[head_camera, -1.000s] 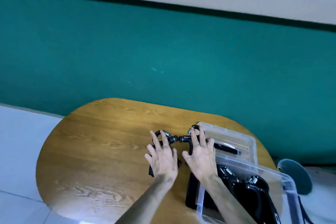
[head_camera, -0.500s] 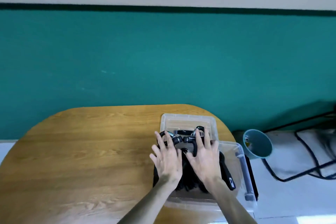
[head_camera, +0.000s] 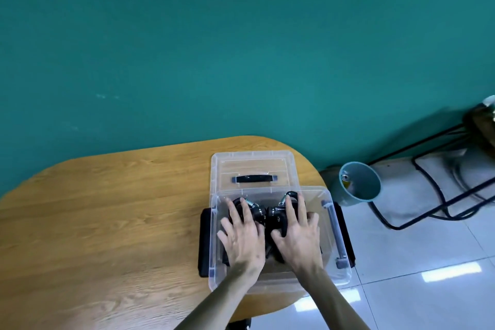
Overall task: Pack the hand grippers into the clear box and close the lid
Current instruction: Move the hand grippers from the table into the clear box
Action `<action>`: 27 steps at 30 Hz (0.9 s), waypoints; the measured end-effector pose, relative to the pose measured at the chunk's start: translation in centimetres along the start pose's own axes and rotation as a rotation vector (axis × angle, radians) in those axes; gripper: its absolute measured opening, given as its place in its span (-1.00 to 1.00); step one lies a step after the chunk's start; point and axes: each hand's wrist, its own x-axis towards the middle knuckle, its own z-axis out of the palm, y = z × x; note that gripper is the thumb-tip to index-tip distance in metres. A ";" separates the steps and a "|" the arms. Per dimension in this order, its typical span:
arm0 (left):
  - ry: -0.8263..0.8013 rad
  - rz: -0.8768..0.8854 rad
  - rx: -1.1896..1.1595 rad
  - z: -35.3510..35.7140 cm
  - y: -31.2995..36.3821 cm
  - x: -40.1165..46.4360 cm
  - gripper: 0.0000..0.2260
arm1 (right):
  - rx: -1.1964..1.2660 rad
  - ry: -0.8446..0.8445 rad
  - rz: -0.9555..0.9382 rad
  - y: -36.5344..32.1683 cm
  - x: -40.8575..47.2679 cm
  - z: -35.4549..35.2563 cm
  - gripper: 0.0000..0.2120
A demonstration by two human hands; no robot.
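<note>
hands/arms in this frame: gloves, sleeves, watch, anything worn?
Nothing worn that shows. The left hand and right hand are bare: no gloves, rings or markings visible. Both forearms are bare down to the bottom edge of the frame, with no sleeve, watch or band in view.

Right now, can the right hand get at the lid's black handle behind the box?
Probably yes: the lid lies open-faced just beyond the clear box, its black handle uncovered. The right hand must first let go of the hand grippers.
</note>
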 end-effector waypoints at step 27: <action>-0.070 -0.022 0.195 3.6 0.0 -0.2 -0.31 | -0.124 -0.105 0.010 3.2 0.1 3.1 -0.15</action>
